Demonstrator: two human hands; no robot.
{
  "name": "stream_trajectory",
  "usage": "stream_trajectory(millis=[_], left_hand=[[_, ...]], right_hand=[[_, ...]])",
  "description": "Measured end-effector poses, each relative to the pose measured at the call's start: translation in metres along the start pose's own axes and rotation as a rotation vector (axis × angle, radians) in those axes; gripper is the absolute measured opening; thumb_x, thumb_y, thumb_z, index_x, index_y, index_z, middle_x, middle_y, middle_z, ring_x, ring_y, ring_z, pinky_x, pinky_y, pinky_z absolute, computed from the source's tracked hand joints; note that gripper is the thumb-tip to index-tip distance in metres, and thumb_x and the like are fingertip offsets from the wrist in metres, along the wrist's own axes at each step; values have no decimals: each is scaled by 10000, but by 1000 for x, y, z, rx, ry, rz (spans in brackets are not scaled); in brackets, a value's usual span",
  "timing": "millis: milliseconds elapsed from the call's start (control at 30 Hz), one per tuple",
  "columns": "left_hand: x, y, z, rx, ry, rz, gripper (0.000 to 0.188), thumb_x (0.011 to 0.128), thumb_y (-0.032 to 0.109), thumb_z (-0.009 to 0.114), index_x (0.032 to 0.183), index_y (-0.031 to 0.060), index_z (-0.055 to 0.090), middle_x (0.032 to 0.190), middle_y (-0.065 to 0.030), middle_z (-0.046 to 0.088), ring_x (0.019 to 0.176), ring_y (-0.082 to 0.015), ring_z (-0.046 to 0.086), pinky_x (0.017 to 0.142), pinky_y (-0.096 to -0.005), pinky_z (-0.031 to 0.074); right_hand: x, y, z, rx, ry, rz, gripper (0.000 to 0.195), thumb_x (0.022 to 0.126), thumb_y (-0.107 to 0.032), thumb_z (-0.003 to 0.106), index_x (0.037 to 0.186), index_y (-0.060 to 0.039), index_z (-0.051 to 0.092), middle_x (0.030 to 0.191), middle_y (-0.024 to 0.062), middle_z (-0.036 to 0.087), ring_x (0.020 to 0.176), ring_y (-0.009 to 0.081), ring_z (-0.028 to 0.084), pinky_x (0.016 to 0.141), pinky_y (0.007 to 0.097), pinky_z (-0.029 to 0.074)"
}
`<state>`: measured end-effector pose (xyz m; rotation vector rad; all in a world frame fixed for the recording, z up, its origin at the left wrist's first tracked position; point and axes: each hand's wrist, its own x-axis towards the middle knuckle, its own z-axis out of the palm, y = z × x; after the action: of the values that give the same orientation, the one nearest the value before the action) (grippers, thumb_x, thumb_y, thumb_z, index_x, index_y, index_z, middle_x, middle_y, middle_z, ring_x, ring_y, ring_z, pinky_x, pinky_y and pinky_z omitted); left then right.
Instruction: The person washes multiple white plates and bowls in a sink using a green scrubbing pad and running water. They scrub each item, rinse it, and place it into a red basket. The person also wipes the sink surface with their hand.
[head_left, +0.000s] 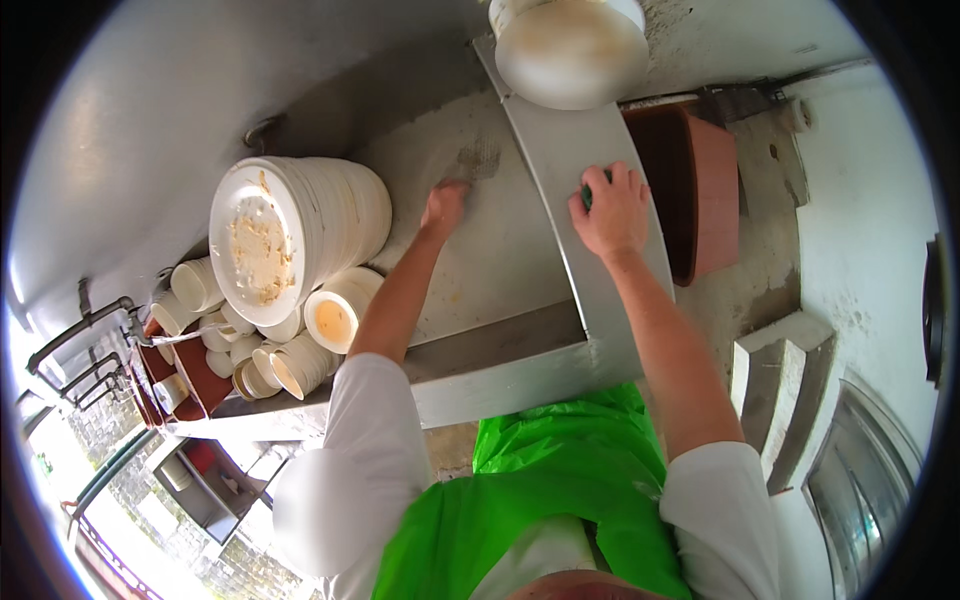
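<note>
My right hand (613, 214) is closed around a dark green scouring pad (587, 195) and rests on the flat metal rim (547, 150) of a large stainless-steel sink. Over the sink basin (495, 262) is my left hand (445, 206), its fingers blurred and curled; whether it holds anything cannot be told. A dark, mesh-like patch, perhaps a drain, lies just beyond its fingertips. To the left of that hand, a tall stack of white plates (341, 214) leans on its side, the outermost plate smeared with food residue. Several white bowls and cups (296, 367) are heaped below the stack.
A reddish-brown plastic tub (712, 199) stands on the floor right of the sink. On the far rim is a white container (570, 52), partly blurred. Reddish-brown bins (202, 375) holding cups are at the left, near wall pipes (82, 319). Concrete steps (780, 382) are at the right.
</note>
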<state>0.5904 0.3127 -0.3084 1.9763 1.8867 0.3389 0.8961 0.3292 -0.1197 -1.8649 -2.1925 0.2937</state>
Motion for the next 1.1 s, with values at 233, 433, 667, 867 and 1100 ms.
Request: stream_trajectory(millis=[233, 433, 667, 867, 1100], left_hand=[[17, 183, -179, -568, 208, -187, 215, 854, 66, 683, 1058, 18, 732, 962, -79, 736, 833, -84, 651, 776, -244, 518], [91, 293, -296, -296, 929, 288, 226, 864, 131, 649, 1056, 33, 715, 1054, -113, 716, 914, -184, 685, 826, -306, 538], [87, 301, -244, -324, 643, 358, 337, 820, 226, 656, 1108, 54, 684, 1078, -169, 681, 951, -377, 645, 856, -419, 525], [-157, 202, -213, -461, 542, -51, 461, 924, 310, 632, 1330, 106, 556, 1251, -169, 606, 1098, -267, 613, 946, -386, 483], [-337, 9, -261, -1454, 1038, -674, 339, 1021, 253, 494, 1262, 17, 527, 1194, -171, 639, 977, -237, 661, 792, -345, 564]], right_hand=[[-4, 13, -3, 69, -44, 11, 234, 775, -291, 687, 953, -161, 609, 987, 71, 503, 983, 274, 486, 844, 421, 384], [-4, 4, -7, 55, -13, -63, 251, 780, -310, 694, 971, -159, 630, 1014, 96, 531, 1003, 286, 517, 846, 443, 420], [6, 65, 28, 575, 343, -325, 383, 905, -305, 442, 1185, -131, 638, 1031, 115, 628, 921, 266, 568, 831, 432, 450], [-85, -121, -19, 1717, -584, 43, 706, 982, -621, 264, 1482, -134, 374, 1262, 14, 547, 1137, 163, 487, 981, 345, 368], [-149, -358, 23, 1427, -1455, -220, 733, 982, -599, 390, 1532, -135, 251, 1434, 36, 457, 1171, 171, 540, 917, 325, 462]])
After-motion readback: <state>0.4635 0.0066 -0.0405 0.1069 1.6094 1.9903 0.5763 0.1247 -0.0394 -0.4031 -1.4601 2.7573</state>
